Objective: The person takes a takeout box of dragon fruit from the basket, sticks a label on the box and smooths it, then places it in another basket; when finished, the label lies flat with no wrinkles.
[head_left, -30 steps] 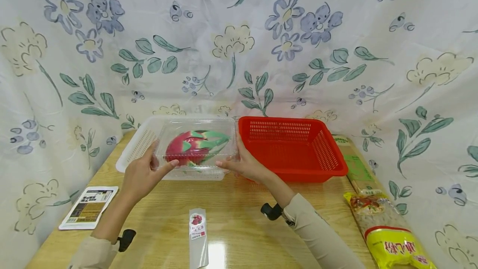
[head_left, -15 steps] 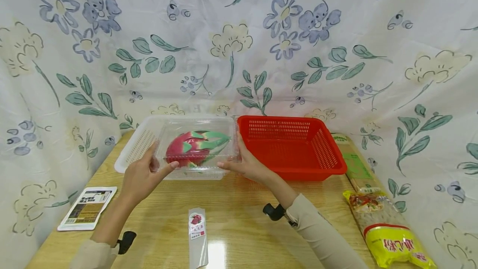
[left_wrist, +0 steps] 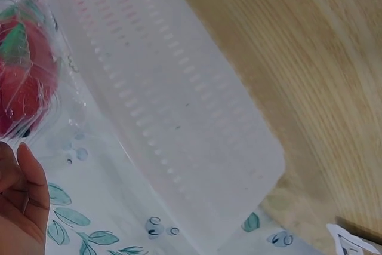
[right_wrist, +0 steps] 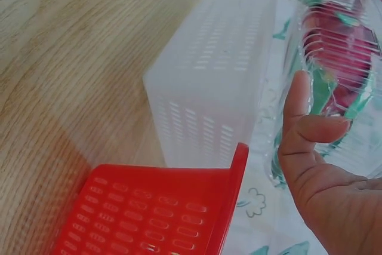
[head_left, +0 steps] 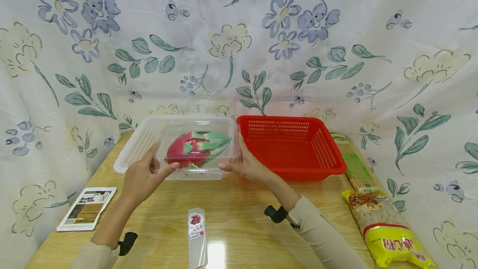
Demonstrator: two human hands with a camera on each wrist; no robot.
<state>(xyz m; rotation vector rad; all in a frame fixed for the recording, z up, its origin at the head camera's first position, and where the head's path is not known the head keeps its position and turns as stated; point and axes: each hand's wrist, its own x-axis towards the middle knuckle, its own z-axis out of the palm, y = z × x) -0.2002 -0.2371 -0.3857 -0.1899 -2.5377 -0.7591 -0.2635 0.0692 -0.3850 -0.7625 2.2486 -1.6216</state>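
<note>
A clear plastic box [head_left: 201,126] with a red and green dragon fruit [head_left: 194,146] inside is held between my two hands, over the white basket [head_left: 136,144] in the head view. My left hand [head_left: 140,177] grips its left end, thumb along the front edge. On the opposite end my right hand [head_left: 249,164] holds it the same way, thumb at the front corner. The right wrist view shows the ridged side of the box above the basket's rim, with the right hand's thumb and fingers [right_wrist: 297,97] around its end.
A red basket [head_left: 291,173] stands right of the white one. Along the right lie a green-labelled packet [head_left: 356,165] and a yellow bag [head_left: 392,235]. A white pouch [head_left: 87,209] lies at left; a strip with a fruit label [head_left: 197,235] lies at front on the wooden table [head_left: 160,223].
Both hands keep the box in nearly the same place over the white basket. The head view has shifted very slightly, and the box sits a touch further right against the baskets.
</note>
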